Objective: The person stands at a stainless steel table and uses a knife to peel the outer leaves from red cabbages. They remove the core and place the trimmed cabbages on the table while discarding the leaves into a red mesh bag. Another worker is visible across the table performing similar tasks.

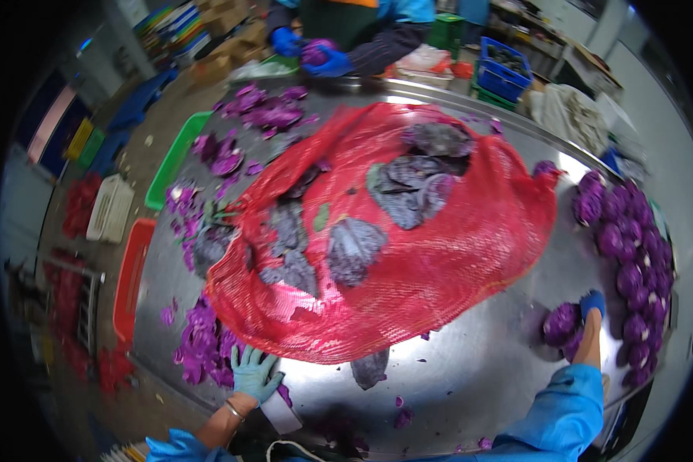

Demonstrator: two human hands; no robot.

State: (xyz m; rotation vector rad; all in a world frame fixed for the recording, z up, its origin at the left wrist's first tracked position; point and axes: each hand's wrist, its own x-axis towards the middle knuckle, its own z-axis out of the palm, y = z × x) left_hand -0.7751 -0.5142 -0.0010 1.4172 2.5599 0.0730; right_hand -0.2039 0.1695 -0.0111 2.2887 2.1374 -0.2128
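My left hand (254, 374), in a pale green glove, lies with spread fingers at the lower left of the steel table (439, 398), beside trimmed purple cabbage leaves (199, 346) and the edge of a red mesh sack (439, 254). A flat, pale tool part (281, 411) shows just below it; whether the palm touches it is hard to tell. My right hand (592, 304), in a blue glove, is at the side of a red cabbage (562, 324); its grip is partly hidden. Dark outer leaves (355, 251) lie on and in the sack.
Many red cabbages (629, 277) are stacked along the right edge. Across the table a person in blue gloves holds a red cabbage (317, 53). A green crate (176, 161) and a red crate (131, 280) stand at the left edge. More leaf scraps (271, 110) lie at the far left.
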